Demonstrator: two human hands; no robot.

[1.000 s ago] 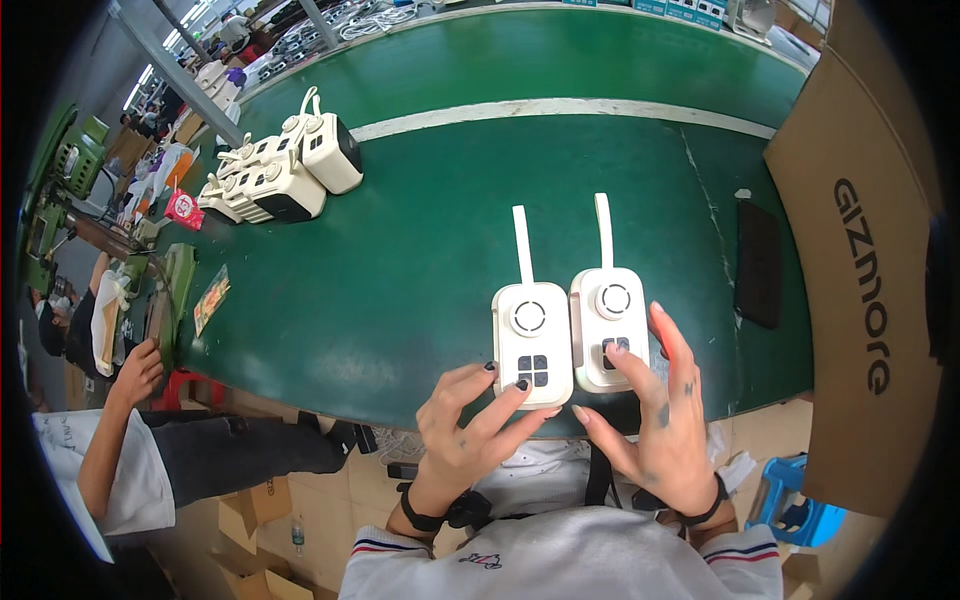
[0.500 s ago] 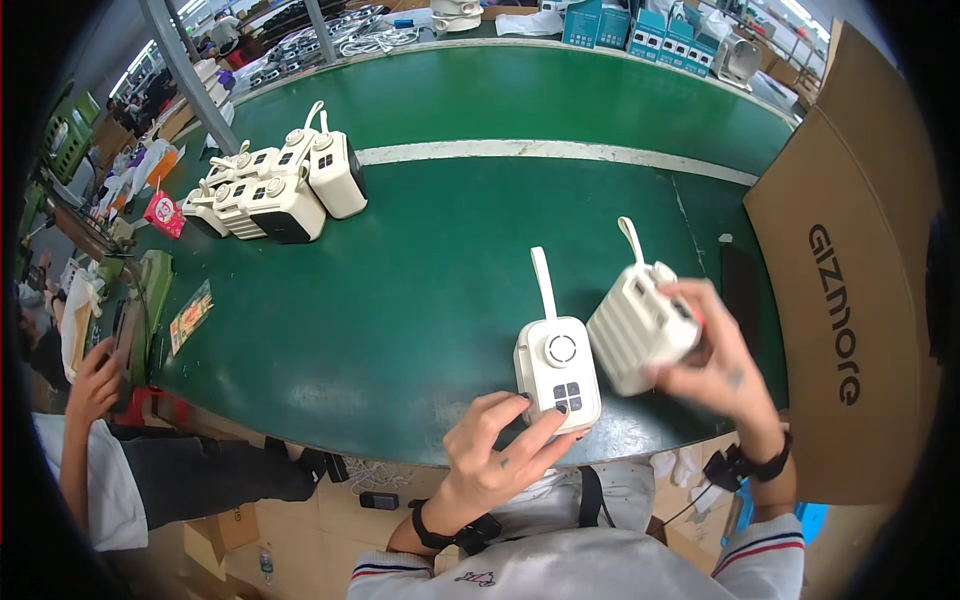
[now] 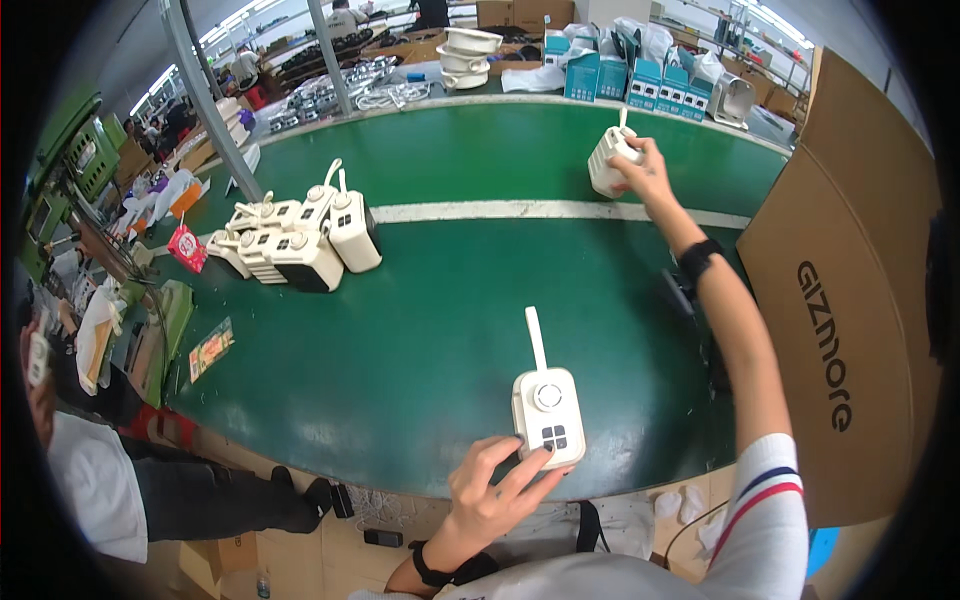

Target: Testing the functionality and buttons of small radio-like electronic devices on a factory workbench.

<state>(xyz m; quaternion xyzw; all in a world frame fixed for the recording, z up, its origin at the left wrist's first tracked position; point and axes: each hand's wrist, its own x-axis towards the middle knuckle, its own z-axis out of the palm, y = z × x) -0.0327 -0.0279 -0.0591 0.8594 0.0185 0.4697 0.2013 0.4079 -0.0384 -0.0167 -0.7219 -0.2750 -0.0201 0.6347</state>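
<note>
A cream portable speaker (image 3: 549, 415) with a round knob, four dark buttons and an upright strap stands near the table's front edge. My left hand (image 3: 490, 490) grips its near end, the fingertips at the buttons and side. Far off to the right, beyond the white line, my right hand (image 3: 645, 170) is closed round a second cream portable speaker (image 3: 607, 162) with ribbed sides. Its strap points up, and my fingers hide part of its top. Whether it touches the table I cannot tell.
Several similar speakers (image 3: 300, 245) stand grouped at the left. A large cardboard box (image 3: 850, 300) rises along the right side. Teal boxes (image 3: 640, 85) and stacked cream parts (image 3: 467, 60) line the back. A flat packet (image 3: 211, 350) lies front left; another person's leg (image 3: 215, 495) shows there.
My right hand has carried the second speaker from beside the front one to the far side, past the white line. My left hand stays at the front speaker. The view has tilted up.
</note>
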